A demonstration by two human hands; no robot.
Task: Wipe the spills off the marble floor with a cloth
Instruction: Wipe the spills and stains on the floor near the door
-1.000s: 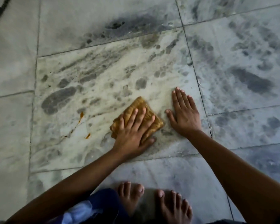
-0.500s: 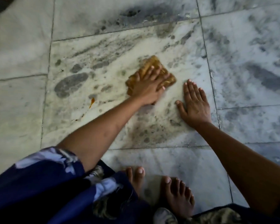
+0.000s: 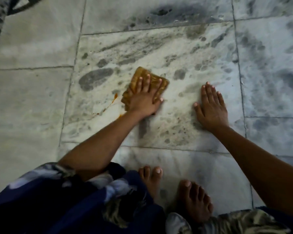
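A folded brown-yellow cloth (image 3: 139, 76) lies on the grey-veined marble floor (image 3: 184, 53). My left hand (image 3: 145, 97) presses flat on top of it, fingers spread over the cloth. Orange spill streaks (image 3: 115, 97) run just left of the cloth, with a small orange blob (image 3: 120, 116) beside my left wrist. My right hand (image 3: 210, 107) rests palm-down on the bare tile to the right of the cloth, fingers apart, holding nothing.
My two bare feet (image 3: 172, 191) stand on the tile nearest me. Dark blue patterned clothing (image 3: 57, 200) fills the lower left. A dark object (image 3: 0, 12) sits at the top left corner. Dark tile seams cross the floor.
My left hand slid the cloth away from me, then back and leftward, so it now sits next to the orange streaks. My right hand stayed planted on the tile.
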